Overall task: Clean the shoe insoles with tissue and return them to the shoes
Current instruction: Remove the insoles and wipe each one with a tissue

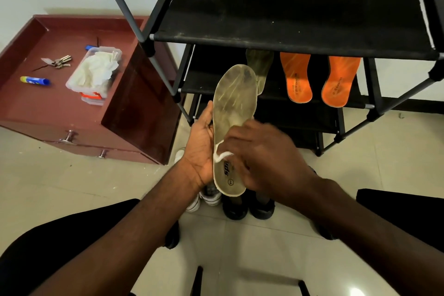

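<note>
A pale, soiled insole [234, 127] is held upright above the floor by the left hand [200, 149], whose grip is curled round its left edge so that the printed face is turned up for wiping. A small piece of white tissue [222, 154] is pressed on the heel half by the right hand [262, 158]; its fingers are bent over the tissue, and most of the tissue is hidden beneath them.

Four insoles can be counted — the one in hand, one dull green insole [260, 68] and two orange insoles [319, 79] laid along the front edge of the second shelf of the black shoe rack [288, 7], probably set there to wait or to dry.

On the floor below the hands, two white shoes [204, 198] and two black shoes [248, 209] are partly seen. One clear tissue box [93, 72] stands near the right edge of the red cabinet [28, 103], within reach for fresh tissue.
</note>
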A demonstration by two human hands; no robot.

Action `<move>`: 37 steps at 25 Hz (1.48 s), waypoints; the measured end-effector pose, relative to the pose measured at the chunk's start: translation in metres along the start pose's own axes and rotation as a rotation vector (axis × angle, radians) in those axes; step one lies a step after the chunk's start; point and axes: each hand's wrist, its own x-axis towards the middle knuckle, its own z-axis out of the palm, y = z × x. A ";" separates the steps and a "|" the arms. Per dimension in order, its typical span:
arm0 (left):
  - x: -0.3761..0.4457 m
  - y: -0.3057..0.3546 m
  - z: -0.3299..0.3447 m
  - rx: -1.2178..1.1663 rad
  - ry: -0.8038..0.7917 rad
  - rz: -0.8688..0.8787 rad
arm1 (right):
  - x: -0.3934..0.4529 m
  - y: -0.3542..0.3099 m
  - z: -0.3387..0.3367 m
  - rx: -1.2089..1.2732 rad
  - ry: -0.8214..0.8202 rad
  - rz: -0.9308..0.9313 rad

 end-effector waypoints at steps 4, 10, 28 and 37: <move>0.001 -0.007 0.004 0.039 -0.020 0.010 | 0.008 0.030 -0.006 0.018 0.211 0.336; 0.002 -0.004 -0.001 0.026 -0.021 0.023 | 0.003 0.008 0.000 -0.002 0.082 0.170; 0.007 0.002 -0.005 0.035 -0.075 0.014 | 0.004 -0.002 0.000 0.123 0.170 0.336; 0.020 0.027 -0.020 -0.029 -0.132 0.080 | -0.015 -0.013 0.012 0.342 0.005 0.171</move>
